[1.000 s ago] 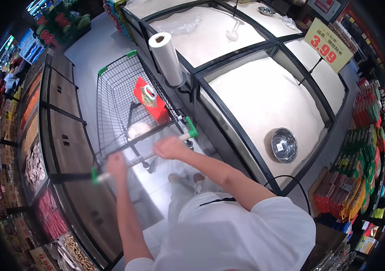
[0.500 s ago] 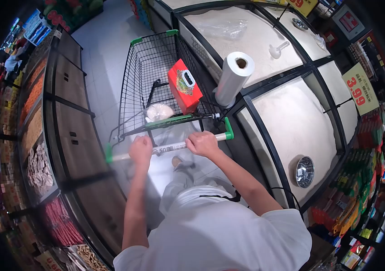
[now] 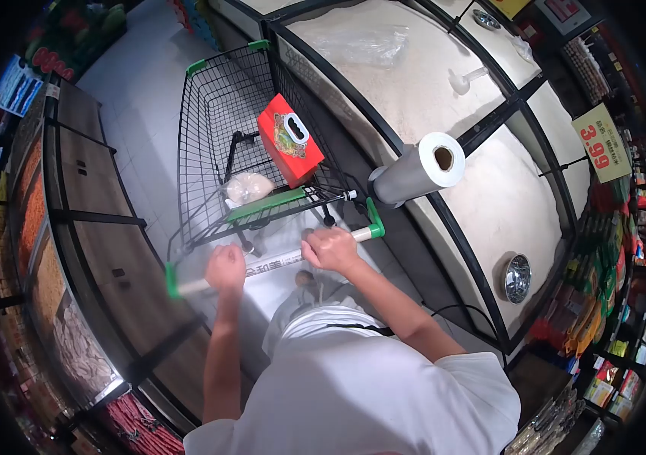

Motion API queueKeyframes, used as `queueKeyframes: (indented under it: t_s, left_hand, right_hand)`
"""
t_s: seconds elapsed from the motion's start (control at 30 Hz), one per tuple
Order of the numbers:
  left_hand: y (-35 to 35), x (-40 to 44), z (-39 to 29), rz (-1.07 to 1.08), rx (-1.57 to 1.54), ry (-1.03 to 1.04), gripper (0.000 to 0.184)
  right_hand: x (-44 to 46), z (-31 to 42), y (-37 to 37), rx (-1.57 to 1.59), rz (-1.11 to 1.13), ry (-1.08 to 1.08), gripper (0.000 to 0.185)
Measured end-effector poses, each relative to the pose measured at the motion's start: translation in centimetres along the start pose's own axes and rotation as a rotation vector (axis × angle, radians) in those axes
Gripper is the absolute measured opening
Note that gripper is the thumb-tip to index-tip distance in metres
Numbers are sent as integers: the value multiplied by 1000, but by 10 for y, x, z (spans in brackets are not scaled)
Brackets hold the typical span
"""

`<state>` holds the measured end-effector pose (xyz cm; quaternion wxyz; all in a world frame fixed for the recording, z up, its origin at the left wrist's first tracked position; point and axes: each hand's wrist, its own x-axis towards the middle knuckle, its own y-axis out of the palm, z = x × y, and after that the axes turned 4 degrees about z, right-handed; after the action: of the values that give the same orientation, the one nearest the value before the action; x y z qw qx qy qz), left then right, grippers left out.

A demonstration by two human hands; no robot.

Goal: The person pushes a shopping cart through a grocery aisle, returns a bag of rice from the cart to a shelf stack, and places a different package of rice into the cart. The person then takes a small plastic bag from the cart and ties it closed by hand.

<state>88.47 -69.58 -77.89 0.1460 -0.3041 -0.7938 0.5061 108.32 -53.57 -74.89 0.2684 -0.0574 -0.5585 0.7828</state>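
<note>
Both of my hands grip the handlebar of a shopping cart. My left hand (image 3: 226, 267) is wrapped round the bar near its left end, and my right hand (image 3: 330, 249) is closed round it toward the right. Between them the pale handlebar (image 3: 281, 262) shows printed characters. Beyond it stretches the black wire shopping cart (image 3: 201, 144) with green corner pieces. Inside stands a red box (image 3: 286, 148) with a white carry handle. Beside the box, near the cart's rear, lies a clear plastic bag (image 3: 248, 188) with pale contents.
On the right are bins of white grain (image 3: 482, 189), with a roll of plastic bags (image 3: 421, 168) at their edge. A metal bowl (image 3: 516, 277) and a clear scoop (image 3: 467, 79) lie on the grain. Wooden bins (image 3: 95, 205) of dried goods line the left; a price sign (image 3: 601, 142) stands right.
The cart has shifted slightly left in view with both hands still on its bar. The bag roll now appears lower and farther right, closer to me.
</note>
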Motion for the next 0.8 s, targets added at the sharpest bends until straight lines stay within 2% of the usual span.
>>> queueKeyframes:
  t_s: [0.17,0.27,0.43,0.57,0.7,0.8]
  left_hand:
    - [-3,10,-13,-8,-107,13,25]
    - [-2,25,-24,-3,-71,-45,24]
    - [8,63,-32,36,-35,-91,30]
    - [17,89,-40,60,-102,-144,33]
    - [38,108,-47,-129,-57,-7,24]
    - [41,118,-59,-73,-129,-8,22]
  right_hand:
    - [26,-21,14,-5,48,45,29]
    - [50,-37,20,13,113,85,29]
    - [99,-61,21,58,232,155,32]
    - [131,-85,35,67,235,209,32]
    - [162,-103,30,19,362,304,33]
    - [179,-119,28,-17,473,380,34]
